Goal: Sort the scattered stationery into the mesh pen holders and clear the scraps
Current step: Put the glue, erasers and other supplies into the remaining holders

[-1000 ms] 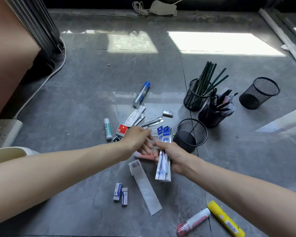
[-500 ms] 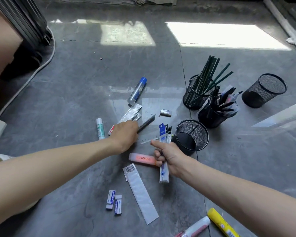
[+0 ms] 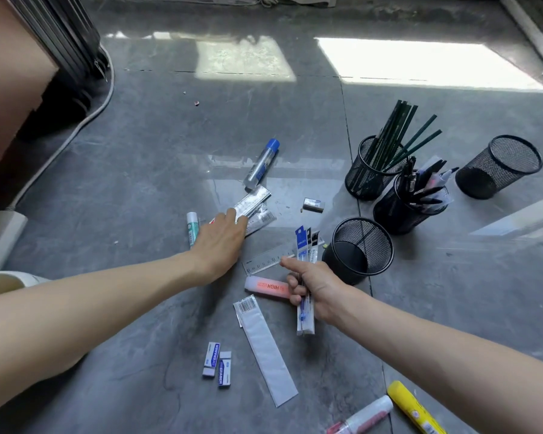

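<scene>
Four mesh pen holders (image 3: 377,257), two erasers (image 3: 212,359); right hand (image 3: 314,286) grips refill packs (image 3: 302,243).

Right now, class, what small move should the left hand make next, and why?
Probably curl the left hand round the silver packets: its fingers rest on them without gripping, while the right hand grips the refill packs beside a mesh holder.

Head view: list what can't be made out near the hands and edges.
Head view: the left hand covers the near ends of the silver packets; whether it holds one is hidden.
The right hand hides the middle of the refill packs.
The frame's bottom edge cuts off the white-and-pink marker and yellow marker.
</scene>
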`<state>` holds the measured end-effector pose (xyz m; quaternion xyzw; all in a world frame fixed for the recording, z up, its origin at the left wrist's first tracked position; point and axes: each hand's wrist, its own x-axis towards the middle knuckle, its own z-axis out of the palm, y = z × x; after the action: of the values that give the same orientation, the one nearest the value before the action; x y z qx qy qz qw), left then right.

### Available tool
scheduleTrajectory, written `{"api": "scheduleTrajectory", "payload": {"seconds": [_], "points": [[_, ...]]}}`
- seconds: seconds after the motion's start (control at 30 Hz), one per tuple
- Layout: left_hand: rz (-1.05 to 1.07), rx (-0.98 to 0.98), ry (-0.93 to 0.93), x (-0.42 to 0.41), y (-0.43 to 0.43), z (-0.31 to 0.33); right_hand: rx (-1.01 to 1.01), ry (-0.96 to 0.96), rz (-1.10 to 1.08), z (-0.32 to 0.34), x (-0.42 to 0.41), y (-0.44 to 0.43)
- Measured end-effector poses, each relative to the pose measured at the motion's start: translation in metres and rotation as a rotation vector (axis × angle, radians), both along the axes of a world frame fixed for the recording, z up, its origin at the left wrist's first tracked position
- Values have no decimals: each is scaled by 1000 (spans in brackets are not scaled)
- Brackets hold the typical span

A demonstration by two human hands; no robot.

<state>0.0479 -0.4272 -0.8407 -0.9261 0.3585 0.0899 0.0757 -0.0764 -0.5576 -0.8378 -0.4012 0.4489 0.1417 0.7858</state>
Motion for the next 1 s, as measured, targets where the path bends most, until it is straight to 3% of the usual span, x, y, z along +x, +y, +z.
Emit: {"api": "scheduleTrajectory", "payload": {"seconds": [0.27, 0.5, 0.67, 0.73, 0.8, 0.9, 1.0], "points": [[-102, 178, -121, 10, -21, -1, -13, 16, -8, -4, -6, -3], [190, -83, 153, 24, -22, 15, 4, 21, -4, 1, -6, -9], [233, -466, 673, 29, -8, 23, 141, -7, 82, 8, -5, -14], [93, -629, 595, 15, -2, 30, 197, -25, 116, 12, -5, -12], [-195, -766, 362, -7, 0, 41, 263, -48, 136, 14, -3, -11], [-617, -746, 140, -32, -4, 52, 292, -92, 178, 25, 0, -6], [-744, -704, 39, -36, -8, 54, 126, -136, 219, 30, 1, 0]]}}
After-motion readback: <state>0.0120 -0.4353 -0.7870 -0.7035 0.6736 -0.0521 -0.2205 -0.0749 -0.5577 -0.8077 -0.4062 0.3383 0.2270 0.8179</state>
